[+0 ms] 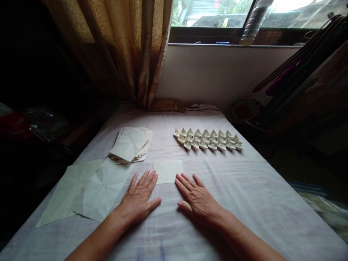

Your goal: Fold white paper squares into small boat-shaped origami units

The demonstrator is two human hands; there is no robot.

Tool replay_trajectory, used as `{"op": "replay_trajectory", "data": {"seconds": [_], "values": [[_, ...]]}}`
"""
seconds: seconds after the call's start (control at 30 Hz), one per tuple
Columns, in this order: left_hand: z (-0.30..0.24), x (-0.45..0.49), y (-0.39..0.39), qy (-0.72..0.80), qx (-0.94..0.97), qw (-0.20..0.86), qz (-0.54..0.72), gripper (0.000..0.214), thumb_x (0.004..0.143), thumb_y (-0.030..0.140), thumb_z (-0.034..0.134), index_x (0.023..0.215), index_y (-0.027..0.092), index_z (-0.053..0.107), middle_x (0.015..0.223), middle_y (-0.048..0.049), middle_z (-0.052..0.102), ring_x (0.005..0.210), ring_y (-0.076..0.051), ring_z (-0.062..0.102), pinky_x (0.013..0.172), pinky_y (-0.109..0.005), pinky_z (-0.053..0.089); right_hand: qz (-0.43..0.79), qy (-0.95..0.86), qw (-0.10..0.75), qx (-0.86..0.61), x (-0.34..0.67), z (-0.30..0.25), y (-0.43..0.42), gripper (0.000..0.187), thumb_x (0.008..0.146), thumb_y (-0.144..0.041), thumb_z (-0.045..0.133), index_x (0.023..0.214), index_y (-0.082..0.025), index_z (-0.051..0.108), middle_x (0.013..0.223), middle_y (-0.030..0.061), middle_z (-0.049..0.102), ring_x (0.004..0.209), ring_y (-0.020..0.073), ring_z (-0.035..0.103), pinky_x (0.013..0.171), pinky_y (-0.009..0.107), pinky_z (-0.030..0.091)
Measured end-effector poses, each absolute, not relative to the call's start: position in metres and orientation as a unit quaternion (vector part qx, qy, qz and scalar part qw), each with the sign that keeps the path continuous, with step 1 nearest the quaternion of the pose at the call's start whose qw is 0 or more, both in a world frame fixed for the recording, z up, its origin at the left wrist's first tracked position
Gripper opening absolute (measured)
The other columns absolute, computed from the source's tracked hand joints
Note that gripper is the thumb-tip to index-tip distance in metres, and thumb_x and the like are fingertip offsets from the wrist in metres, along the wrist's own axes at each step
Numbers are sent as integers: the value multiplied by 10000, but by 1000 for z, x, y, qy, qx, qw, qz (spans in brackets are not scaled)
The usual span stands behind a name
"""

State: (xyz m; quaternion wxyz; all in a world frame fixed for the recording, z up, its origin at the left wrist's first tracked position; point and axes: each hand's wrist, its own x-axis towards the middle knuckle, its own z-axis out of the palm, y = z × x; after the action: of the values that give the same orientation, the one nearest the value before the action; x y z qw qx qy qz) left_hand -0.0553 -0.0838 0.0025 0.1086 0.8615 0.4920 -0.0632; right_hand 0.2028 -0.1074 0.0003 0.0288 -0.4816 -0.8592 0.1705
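Observation:
A small pale square of paper [168,171] lies flat on the cloth-covered table [261,214] in front of me. My left hand [140,197] rests flat with fingers stretched out, its fingertips close to the paper's lower left corner. On the other side, my right hand [198,197] also lies flat, fingertips at the lower right corner. Neither hand grips anything. Several folded paper boats [208,139] stand in rows at the back right. A stack of creased paper sheets [130,143] sits at the back left.
Large creased sheets [102,188] lie spread left of my left hand. A patterned curtain [127,47] hangs down to the table's back edge. Behind the table, a plastic bottle [254,23] stands on the window sill. Dark clutter flanks both sides.

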Motion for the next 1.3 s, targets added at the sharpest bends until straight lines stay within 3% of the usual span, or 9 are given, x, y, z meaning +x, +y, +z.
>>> {"op": "replay_trajectory", "data": {"seconds": [0.43, 0.6, 0.87, 1.07, 1.3], "values": [[11, -47, -77, 410, 912, -25, 3, 596, 935, 578, 436, 1430, 247, 466, 1476, -78, 488, 1395, -291, 383, 1183, -546, 103, 103, -858, 75, -498, 219, -15, -116, 594, 951, -407, 496, 1486, -182, 372, 1547, 105, 333, 1437, 291, 306, 1171, 587, 186], [1, 4, -86, 406, 913, 46, 9, 545, 1012, 462, 298, 1490, 206, 357, 1534, -56, 399, 1433, -224, 328, 1189, -481, 176, 93, -859, 94, -495, 219, -18, -117, 620, 948, -426, 492, 1496, -172, 349, 1544, 109, 343, 1429, 283, 325, 1168, 575, 207], [-6, -23, -95, 446, 891, 82, -23, 568, 1000, 429, 329, 1521, 209, 282, 1584, -59, 280, 1465, -239, 254, 1198, -504, 114, 95, -852, 91, -507, 218, -14, -119, 612, 942, -427, 494, 1487, -176, 372, 1540, 105, 353, 1429, 283, 324, 1172, 554, 210], [-3, -57, -95, 470, 879, 67, -40, 571, 991, 436, 342, 1523, 238, 285, 1576, -52, 306, 1465, -251, 252, 1200, -514, 38, 98, -849, 85, -512, 218, -13, -118, 602, 945, -426, 482, 1484, -176, 382, 1543, 105, 349, 1430, 280, 321, 1176, 540, 204], [15, -62, -95, 464, 882, 61, -47, 529, 975, 414, 403, 1469, 224, 402, 1528, -70, 405, 1425, -292, 333, 1166, -566, 146, 90, -848, 101, -512, 217, -14, -119, 579, 933, -417, 500, 1457, -181, 429, 1518, 115, 403, 1405, 286, 365, 1157, 541, 238]]}}
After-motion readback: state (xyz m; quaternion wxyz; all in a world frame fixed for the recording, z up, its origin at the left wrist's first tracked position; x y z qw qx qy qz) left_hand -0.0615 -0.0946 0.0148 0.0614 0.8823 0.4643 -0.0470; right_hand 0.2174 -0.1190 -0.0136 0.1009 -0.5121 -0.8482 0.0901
